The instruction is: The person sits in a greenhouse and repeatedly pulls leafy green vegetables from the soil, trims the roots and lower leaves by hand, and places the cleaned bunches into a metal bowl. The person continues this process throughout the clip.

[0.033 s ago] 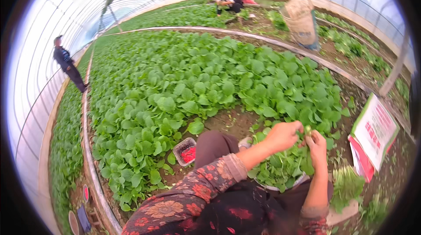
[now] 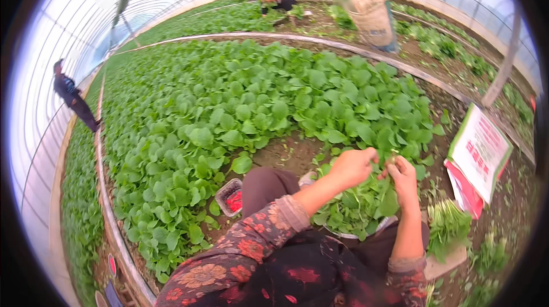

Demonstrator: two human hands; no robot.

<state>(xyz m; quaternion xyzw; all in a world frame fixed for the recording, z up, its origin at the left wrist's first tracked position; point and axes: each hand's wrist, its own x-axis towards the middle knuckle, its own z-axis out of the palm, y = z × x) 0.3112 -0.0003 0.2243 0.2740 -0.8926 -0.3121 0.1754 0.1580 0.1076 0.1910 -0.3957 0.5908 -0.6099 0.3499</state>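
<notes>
Greens [image 2: 357,214] piled in a bowl [image 2: 386,224] at the person's lap, below both hands. Right hand [image 2: 402,176]: fingertips pinched on a small stem. Left hand [image 2: 353,168]: fingers curled narrow just beside it (can't tell if gripping anything). Bundle of greens [image 2: 448,222] on a board [image 2: 447,263] to the right, bag [image 2: 479,155] beyond. Tub [image 2: 227,187] with red bits by the left knee. Leafy bed [image 2: 229,95] ahead, sack [image 2: 373,18] past it.

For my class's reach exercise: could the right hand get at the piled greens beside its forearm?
Probably yes: the right hand is nearby, and nothing visible stands between it and the piled greens.
</notes>
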